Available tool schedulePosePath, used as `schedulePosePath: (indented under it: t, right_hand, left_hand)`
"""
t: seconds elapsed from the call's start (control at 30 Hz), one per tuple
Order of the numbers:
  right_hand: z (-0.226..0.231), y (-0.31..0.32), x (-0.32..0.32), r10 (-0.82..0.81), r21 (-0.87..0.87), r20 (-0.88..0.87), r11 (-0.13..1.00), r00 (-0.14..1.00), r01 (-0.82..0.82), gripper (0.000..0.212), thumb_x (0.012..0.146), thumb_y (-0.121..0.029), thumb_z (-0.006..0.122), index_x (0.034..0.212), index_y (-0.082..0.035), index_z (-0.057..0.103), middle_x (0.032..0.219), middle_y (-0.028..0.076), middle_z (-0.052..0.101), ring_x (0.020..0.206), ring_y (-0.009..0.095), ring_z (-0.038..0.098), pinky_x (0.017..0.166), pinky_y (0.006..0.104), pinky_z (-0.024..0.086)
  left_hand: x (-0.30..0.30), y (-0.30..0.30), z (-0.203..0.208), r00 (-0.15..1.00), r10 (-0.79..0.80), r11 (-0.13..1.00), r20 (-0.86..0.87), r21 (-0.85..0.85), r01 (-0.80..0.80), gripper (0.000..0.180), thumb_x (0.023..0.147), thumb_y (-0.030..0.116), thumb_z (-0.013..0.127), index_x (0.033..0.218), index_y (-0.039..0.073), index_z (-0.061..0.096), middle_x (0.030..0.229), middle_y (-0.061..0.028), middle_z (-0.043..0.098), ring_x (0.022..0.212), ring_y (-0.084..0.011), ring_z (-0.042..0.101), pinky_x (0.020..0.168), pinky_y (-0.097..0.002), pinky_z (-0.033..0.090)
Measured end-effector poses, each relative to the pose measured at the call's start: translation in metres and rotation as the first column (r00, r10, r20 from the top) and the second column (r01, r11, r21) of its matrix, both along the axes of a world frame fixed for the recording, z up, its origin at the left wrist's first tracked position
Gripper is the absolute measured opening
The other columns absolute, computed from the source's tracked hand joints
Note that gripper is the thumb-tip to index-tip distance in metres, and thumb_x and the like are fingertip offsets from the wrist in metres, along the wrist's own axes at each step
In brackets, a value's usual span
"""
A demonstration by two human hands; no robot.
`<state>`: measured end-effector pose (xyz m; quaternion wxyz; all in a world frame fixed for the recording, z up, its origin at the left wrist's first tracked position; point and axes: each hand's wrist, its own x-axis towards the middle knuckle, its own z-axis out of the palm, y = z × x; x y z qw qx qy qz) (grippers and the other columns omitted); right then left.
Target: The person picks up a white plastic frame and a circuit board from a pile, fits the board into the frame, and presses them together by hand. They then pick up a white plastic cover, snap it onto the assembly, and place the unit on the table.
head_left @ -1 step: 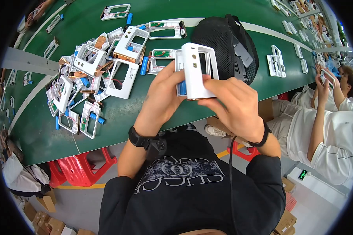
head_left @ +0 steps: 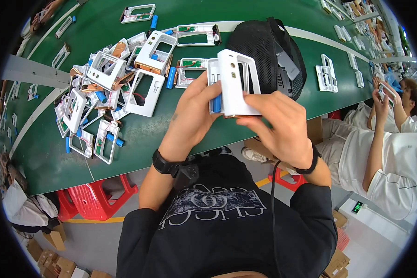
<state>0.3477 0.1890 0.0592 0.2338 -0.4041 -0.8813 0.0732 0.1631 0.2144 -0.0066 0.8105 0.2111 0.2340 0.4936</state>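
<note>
Above the near edge of the table I hold a white plastic frame-shaped housing in two parts. My left hand (head_left: 190,109) is closed round the back housing half (head_left: 212,69), its thumb by a blue cylindrical cell (head_left: 216,104) inside. My right hand (head_left: 282,123) pinches the lower right corner of the front housing half (head_left: 230,90), which has small dark holes and a copper-coloured bottom edge. The two parts sit tilted against each other, a gap showing at the left. Fingers behind the housing are hidden.
A pile of similar white housings (head_left: 107,69) with blue cells and red wires lies at the left. Behind my hands stands a black mesh bag (head_left: 250,39). Another housing (head_left: 326,74) lies to the right. A co-worker (head_left: 356,143) sits at the right; a red stool (head_left: 95,199) stands below.
The front housing half has shifted slightly right and turned away from the back half, widening the gap at the left. My right hand has moved a little right with it.
</note>
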Motion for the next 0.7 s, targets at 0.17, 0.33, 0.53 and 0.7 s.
schedulePosePath:
  t: [0.17,0.33,0.53,0.7]
  right_hand:
    - [0.005,0.012,0.008,-0.163,-0.259,-0.328,0.963,0.931,0.078,0.031,0.083,-0.017,0.079,0.105,0.002,0.069,0.084,0.010,0.070,0.066,0.017,0.062,0.059,0.0267,0.046]
    - [0.025,0.011,0.009,-0.231,-0.409,-0.280,0.907,0.932,0.102,0.024,0.091,-0.012,0.068,0.107,0.005,0.068,0.088,0.008,0.070,0.076,0.012,0.060,0.071,0.0255,0.048]
    - [0.044,0.015,0.003,-0.202,-0.387,-0.278,0.918,0.939,0.083,0.024,0.090,-0.014,0.068,0.105,0.005,0.068,0.087,0.009,0.070,0.075,0.013,0.061,0.071,0.0261,0.048]
    - [0.044,0.013,0.000,-0.179,-0.347,-0.299,0.935,0.937,0.068,0.023,0.089,-0.014,0.069,0.104,0.004,0.068,0.087,0.010,0.069,0.075,0.016,0.062,0.070,0.0270,0.048]
  left_hand:
    - [-0.005,0.003,-0.010,0.960,0.017,0.996,-0.278,0.090,0.008,0.030,0.102,0.012,0.050,0.130,0.002,0.048,0.114,-0.0108,0.065,0.100,-0.0205,0.065,0.087,-0.0328,0.054]
    - [-0.003,-0.001,-0.008,0.852,0.066,0.983,-0.519,0.182,0.034,0.029,0.101,0.015,0.053,0.127,0.002,0.049,0.108,-0.0100,0.065,0.089,-0.0167,0.064,0.080,-0.0284,0.050]
    - [0.003,-0.012,0.009,0.733,0.318,0.861,-0.601,0.507,0.042,0.028,0.102,0.016,0.054,0.124,0.000,0.049,0.101,-0.0128,0.064,0.082,-0.0150,0.061,0.075,-0.0284,0.049]
    - [-0.001,-0.011,0.009,0.756,0.259,0.896,-0.601,0.442,0.045,0.028,0.103,0.018,0.053,0.124,-0.001,0.050,0.097,-0.0117,0.064,0.080,-0.0130,0.060,0.067,-0.0280,0.048]
